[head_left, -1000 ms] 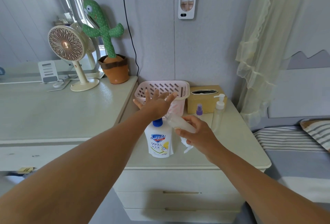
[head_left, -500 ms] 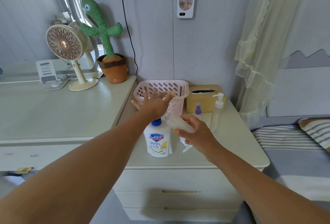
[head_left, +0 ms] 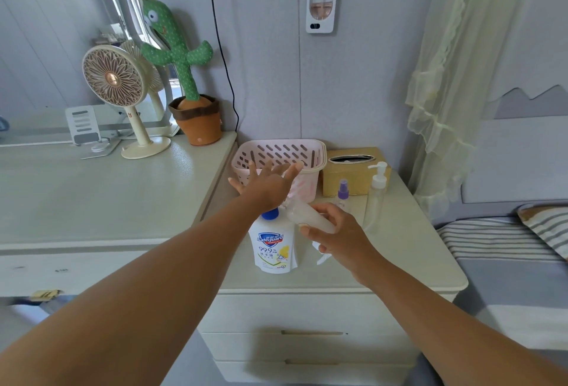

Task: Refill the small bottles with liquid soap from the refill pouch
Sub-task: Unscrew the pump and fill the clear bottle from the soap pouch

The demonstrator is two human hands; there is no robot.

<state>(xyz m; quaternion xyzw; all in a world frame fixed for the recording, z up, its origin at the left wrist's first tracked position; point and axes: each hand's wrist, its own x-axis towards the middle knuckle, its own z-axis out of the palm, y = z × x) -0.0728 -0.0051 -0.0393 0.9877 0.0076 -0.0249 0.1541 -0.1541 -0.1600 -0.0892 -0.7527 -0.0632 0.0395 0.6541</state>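
A white soap refill pouch with a blue cap stands upright on the nightstand. My right hand grips a small clear bottle, tilted with its top end toward the left. My left hand hovers above the pouch with fingers spread and straight, its palm over the bottle's top end. A small purple-capped spray bottle and a taller clear pump bottle stand behind my right hand. A white piece pokes out under my right hand.
A pink slotted basket and a yellow tissue box stand at the back of the nightstand. To the left, a higher dresser carries a desk fan and a cactus toy in a pot. A bed lies at the right.
Both hands stay in nearly the same pose; only the view has shifted slightly.
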